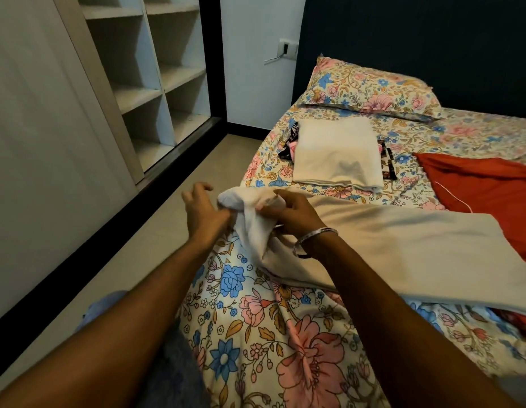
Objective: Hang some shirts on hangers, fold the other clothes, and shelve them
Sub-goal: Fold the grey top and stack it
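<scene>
While the cream cloth [388, 240] lies spread across the floral bed [285, 348], its near-left end is bunched up: the right hand [288, 210] pinches that end, and the left hand [201, 210] touches it with fingers spread loosely. Folding looks under way. Next, that end probably needs carrying over evenly. A folded cream piece [336, 154] waits beyond; the shelves [155, 83] stand well apart.
</scene>
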The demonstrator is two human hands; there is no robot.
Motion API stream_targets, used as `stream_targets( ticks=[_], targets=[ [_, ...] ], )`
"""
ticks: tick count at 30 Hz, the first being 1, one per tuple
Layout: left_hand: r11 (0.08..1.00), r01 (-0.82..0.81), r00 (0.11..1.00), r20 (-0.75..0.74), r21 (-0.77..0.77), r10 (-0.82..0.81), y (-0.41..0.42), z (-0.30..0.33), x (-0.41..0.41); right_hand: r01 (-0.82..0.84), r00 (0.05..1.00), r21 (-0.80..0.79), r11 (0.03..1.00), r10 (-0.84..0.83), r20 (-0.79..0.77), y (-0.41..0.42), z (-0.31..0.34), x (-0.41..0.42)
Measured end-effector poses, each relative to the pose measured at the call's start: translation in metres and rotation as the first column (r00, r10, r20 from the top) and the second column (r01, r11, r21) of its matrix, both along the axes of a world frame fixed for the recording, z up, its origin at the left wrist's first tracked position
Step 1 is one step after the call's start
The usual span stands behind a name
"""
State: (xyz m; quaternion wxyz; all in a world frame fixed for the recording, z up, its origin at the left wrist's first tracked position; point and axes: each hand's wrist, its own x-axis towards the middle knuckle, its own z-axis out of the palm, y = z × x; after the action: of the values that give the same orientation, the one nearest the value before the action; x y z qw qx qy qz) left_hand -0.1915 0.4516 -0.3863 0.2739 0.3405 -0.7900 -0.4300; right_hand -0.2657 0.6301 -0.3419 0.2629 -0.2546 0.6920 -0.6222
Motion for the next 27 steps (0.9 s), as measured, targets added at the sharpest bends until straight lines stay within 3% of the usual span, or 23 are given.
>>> stream_targets(
  ticks=[2, 4, 6, 7, 9, 12, 14, 16, 20, 23, 25, 27],
  targets=[
    [0.994, -0.11, 0.987, -0.116, 0.027, 0.112, 0.011, 0.014, 0.012, -0.015, 1.0, -0.114, 0.993, 0.017, 0.014, -0.008, 0.008, 0.005],
    [0.963, 0.007, 0.975, -0.215, 0.268, 0.053, 0.039, 0.033, 0.03, -0.048, 0.998, -0.169, 0.984, 0.053, 0.024, -0.013, 0.014, 0.008],
    [0.751, 0.245, 0.957, -0.278, 0.614, -0.085, 0.071, 0.047, 0.053, -0.152, 0.984, -0.183, 0.971, 0.167, 0.067, -0.015, 0.021, 0.012],
    [0.656, 0.324, 0.943, -0.286, 0.682, -0.168, 0.082, 0.044, 0.064, -0.211, 0.966, -0.179, 0.961, 0.232, 0.11, -0.014, 0.023, 0.014],
    [0.599, 0.379, 0.923, -0.244, 0.706, -0.298, 0.093, 0.035, 0.079, -0.268, 0.948, -0.134, 0.954, 0.286, 0.141, -0.008, 0.025, 0.014],
    [0.599, 0.258, 0.964, -0.164, 0.758, -0.208, 0.085, 0.026, 0.084, -0.218, 0.95, 0.205, 0.954, 0.256, -0.181, 0.004, 0.02, 0.004],
    [0.531, 0.211, 0.977, -0.192, 0.821, -0.09, 0.078, 0.031, 0.082, -0.258, 0.857, 0.484, 0.836, 0.429, -0.285, 0.016, 0.019, 0.0],
    [0.498, 0.272, 0.951, -0.309, 0.824, -0.008, 0.077, 0.036, 0.077, -0.343, 0.803, 0.612, 0.712, 0.561, -0.201, 0.025, 0.02, 0.002],
    [0.55, 0.416, 0.879, -0.476, 0.724, -0.039, 0.09, 0.049, 0.075, -0.399, 0.848, 0.46, 0.793, 0.51, -0.145, 0.023, 0.024, 0.005],
    [0.58, 0.448, 0.853, -0.52, 0.68, -0.05, 0.091, 0.051, 0.079, -0.55, 0.803, 0.341, 0.762, 0.595, -0.035, 0.015, 0.027, 0.011],
    [0.523, 0.512, 0.825, -0.56, 0.681, -0.079, 0.086, 0.051, 0.082, -0.556, 0.755, 0.392, 0.733, 0.643, -0.131, 0.008, 0.025, 0.019],
    [0.466, 0.569, 0.8, -0.588, 0.678, -0.123, 0.081, 0.05, 0.084, -0.36, 0.777, 0.464, 0.809, 0.536, -0.331, -0.001, 0.016, 0.025]
  ],
)
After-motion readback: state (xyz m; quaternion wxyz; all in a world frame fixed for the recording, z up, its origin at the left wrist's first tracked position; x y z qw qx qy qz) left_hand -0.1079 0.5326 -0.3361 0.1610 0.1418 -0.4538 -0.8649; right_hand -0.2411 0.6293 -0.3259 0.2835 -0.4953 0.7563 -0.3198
